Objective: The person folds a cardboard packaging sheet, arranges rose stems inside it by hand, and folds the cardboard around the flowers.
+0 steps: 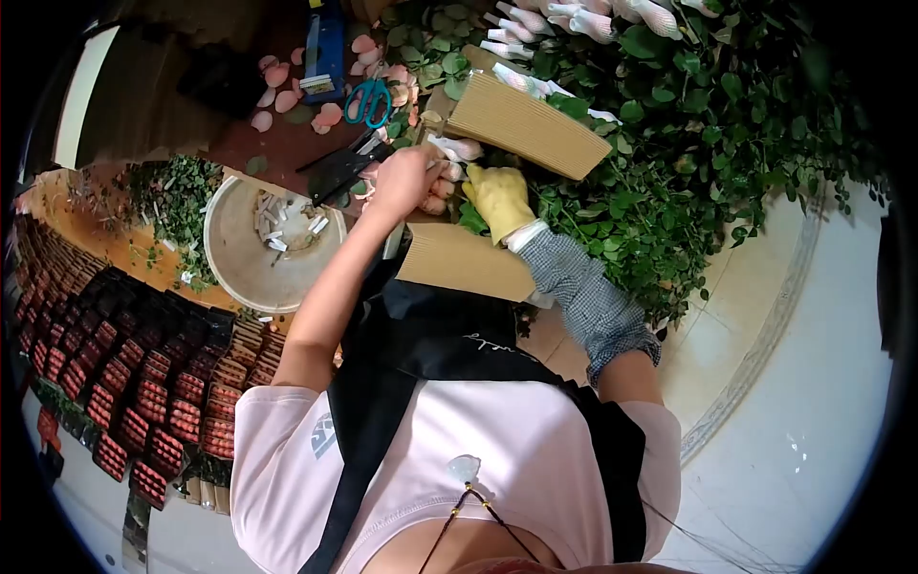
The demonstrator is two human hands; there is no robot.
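Observation:
My left hand (406, 180) is bare and closed, its fingertips curled in among pale pink rose heads (435, 198); what they grip is hidden. Beside it, my right hand (499, 199), in a yellow glove, is also closed, and anything inside it is too small to make out. A rose head in a white net sleeve (457, 148) lies between the hands at their upper side. Corrugated cardboard stands on both sides of the roses: one piece (528, 124) above my hands, another (466, 263) below them, near my apron.
Teal scissors (368, 103), a black tool (349, 167) and a blue tool (323, 53) lie on the brown table (229, 143) among loose petals. A white bucket (222, 251) stands at left. Leafy stems (660, 143) fill the right. Packed red flowers (153, 402) cover the floor, far left.

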